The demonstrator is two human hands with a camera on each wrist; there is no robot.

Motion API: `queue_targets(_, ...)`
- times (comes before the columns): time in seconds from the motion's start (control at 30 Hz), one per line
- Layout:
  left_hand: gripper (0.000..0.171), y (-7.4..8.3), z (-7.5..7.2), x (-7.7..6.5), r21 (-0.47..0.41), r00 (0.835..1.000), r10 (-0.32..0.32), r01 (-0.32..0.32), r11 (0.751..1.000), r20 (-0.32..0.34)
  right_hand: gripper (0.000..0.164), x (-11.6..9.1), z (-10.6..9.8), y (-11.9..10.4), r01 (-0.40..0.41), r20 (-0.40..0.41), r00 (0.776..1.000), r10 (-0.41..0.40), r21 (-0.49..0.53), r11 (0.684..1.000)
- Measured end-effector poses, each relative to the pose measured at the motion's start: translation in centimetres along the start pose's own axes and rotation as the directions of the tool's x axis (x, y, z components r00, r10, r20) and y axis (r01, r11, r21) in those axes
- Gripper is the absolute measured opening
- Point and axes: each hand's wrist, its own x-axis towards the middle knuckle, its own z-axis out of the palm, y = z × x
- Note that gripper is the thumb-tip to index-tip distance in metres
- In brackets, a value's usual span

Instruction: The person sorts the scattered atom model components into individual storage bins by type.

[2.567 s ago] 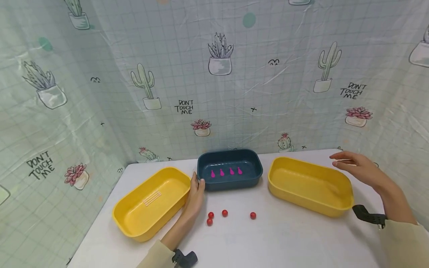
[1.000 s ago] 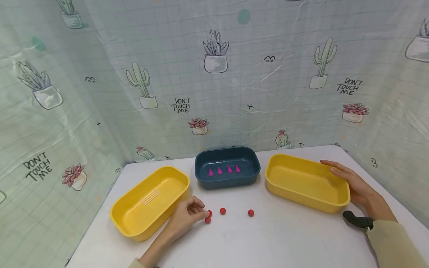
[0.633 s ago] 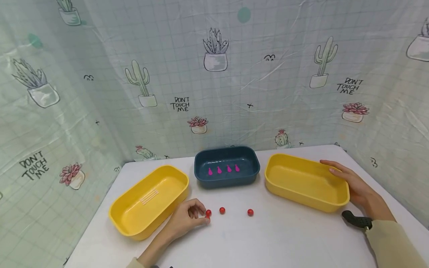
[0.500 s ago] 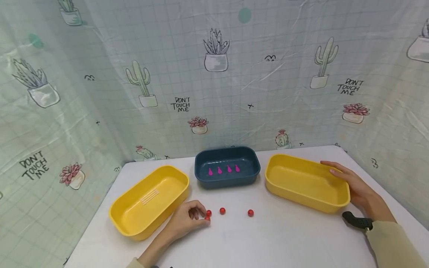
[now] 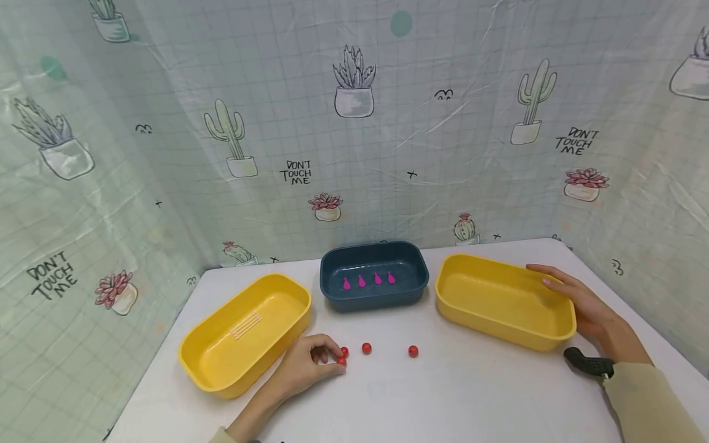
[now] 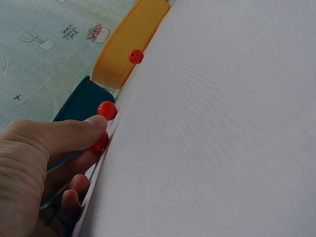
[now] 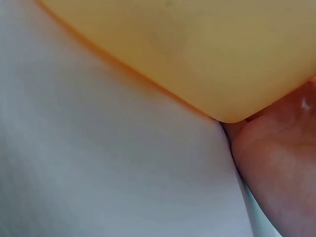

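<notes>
My left hand (image 5: 307, 364) pinches a red bead (image 5: 341, 362) between thumb and index finger, low over the white table. Close behind it sits another red bead (image 6: 107, 110), right by the thumb tip in the left wrist view. The remaining fingers curl loosely below. Farther right on the table lie two more red beads, one nearer (image 5: 367, 348) and one farther off (image 5: 413, 351). At the right, my right hand (image 5: 589, 307) rests against the end of a yellow bin (image 5: 504, 326), fingers extended along its rim. In the right wrist view, the palm is beside the bin's corner.
A dark blue bin (image 5: 376, 301) holding several pink teardrop-shaped pieces (image 5: 362, 281) stands at the back. On the left, a second yellow bin (image 5: 221, 387) contains several thin pale sticks (image 5: 245, 326). A curtain with cactus prints (image 5: 354, 154) hangs behind the table (image 5: 443, 400).
My left hand has left the blue bin's left end, come down to the beads and closed on one. My right hand has moved from above onto the right yellow bin's rim.
</notes>
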Motion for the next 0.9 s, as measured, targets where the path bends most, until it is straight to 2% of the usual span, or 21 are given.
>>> queue_targets(0.17, 0.017, 0.08, -0.03, -0.08, 0.005, 1.0, -0.001, 0.001, 1.0, 0.005, 0.048, 0.04, -0.07, -0.12, -0.01, 0.016, 1.0, 0.011, -0.014, 1.0)
queue_targets(0.3, 0.016, 0.04, -0.02, -0.11, 0.009, 1.0, -0.008, 0.008, 1.0, 0.01, 0.048, 0.26, -0.1, -0.21, 0.014, 0.036, 0.999, -0.01, -0.104, 0.995)
queue_targets(0.43, 0.016, -0.01, 0.0, -0.14, 0.018, 1.0, -0.013, 0.013, 1.0, 0.008, 0.05, 0.57, -0.02, -0.31, 0.042, 0.033, 0.999, -0.036, -0.213, 0.976)
queue_targets(0.63, 0.015, 0.06, -0.04, -0.23, 0.017, 1.0, -0.009, 0.009, 1.0, 0.005, 0.05, 0.69, 0.16, -0.48, 0.061, 0.048, 0.998, -0.05, -0.252, 0.966)
queue_targets(0.9, 0.014, 0.24, -0.03, -0.28, 0.008, 1.0, -0.019, 0.019, 1.0, 0.009, 0.05, 0.47, 0.42, -0.9, 0.101, 0.053, 0.995, -0.087, -0.369, 0.924)
